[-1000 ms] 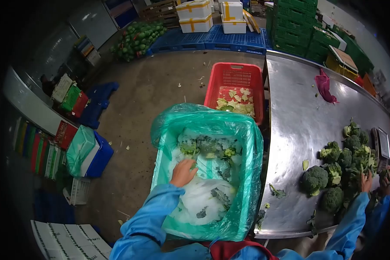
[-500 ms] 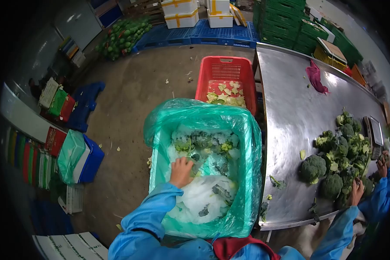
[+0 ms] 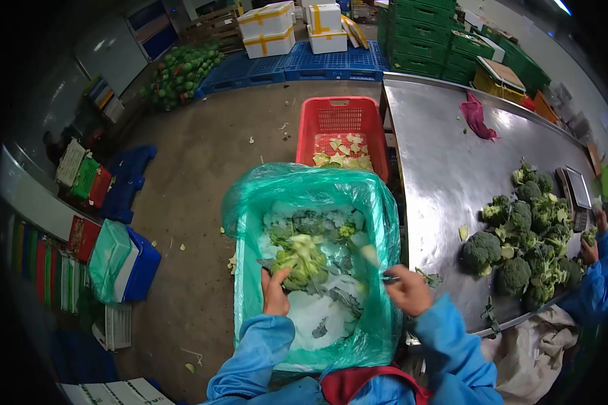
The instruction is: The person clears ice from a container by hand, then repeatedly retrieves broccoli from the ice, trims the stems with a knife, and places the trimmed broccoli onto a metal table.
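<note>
My left hand is closed around a broccoli head, its cut, pale stem side turned up, above a crate lined with green plastic. My right hand is closed at the crate's right edge on what looks like a small dark-handled knife. A pale blurred piece hangs in the air just left of it. Inside the crate lie crushed ice and more broccoli, partly buried.
On the metal table to the right are a broccoli pile, a scale and a pink cloth. Another person's hand holds broccoli there. A red crate with trimmings stands ahead.
My right hand has come from the broccoli pile to the crate's right edge. My left hand, earlier down in the ice, now holds a broccoli head. The view has shifted slightly.
</note>
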The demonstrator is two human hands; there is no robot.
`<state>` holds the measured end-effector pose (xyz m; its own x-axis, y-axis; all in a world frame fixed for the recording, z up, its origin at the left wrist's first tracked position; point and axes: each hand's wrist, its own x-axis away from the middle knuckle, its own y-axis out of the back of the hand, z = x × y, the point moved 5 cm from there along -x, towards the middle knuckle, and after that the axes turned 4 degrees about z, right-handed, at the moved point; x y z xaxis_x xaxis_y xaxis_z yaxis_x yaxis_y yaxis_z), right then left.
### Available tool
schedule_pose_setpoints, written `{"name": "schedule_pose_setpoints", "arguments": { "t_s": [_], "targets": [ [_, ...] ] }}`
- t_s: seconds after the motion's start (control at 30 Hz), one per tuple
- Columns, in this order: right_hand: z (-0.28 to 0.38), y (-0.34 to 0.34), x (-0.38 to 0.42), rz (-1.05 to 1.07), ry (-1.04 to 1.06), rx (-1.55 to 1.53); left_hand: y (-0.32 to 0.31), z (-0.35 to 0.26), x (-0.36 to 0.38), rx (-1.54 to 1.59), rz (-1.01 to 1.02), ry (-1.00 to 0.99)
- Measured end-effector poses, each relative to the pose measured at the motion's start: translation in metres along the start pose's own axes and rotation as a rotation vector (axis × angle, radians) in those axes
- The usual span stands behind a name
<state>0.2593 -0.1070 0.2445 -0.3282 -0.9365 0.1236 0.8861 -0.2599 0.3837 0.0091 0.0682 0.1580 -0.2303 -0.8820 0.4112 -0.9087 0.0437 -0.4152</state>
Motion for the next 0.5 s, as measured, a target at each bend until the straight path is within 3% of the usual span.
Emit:
{"name": "schedule_pose_setpoints", "arguments": {
  "t_s": [0.03, 0.13, 0.17, 0.5],
  "targets": [
    [0.014, -0.018, -0.006, 0.016, 0.15, 0.154, -0.007, 0.0, 0.01, -0.01, 0.049, -0.001],
    [0.062, -0.038, -0.012, 0.126, 0.306, 0.378, -0.034, -0.022, 0.043, -0.162, 0.205, -0.096],
    [0.067, -0.038, -0.012, 0.121, 0.3, 0.379, -0.039, -0.03, 0.05, -0.244, 0.234, -0.181],
    [0.076, -0.051, 0.005, 0.159, 0.308, 0.457, -0.055, -0.072, 0.089, -0.305, 0.349, -0.367]
  ]
}}
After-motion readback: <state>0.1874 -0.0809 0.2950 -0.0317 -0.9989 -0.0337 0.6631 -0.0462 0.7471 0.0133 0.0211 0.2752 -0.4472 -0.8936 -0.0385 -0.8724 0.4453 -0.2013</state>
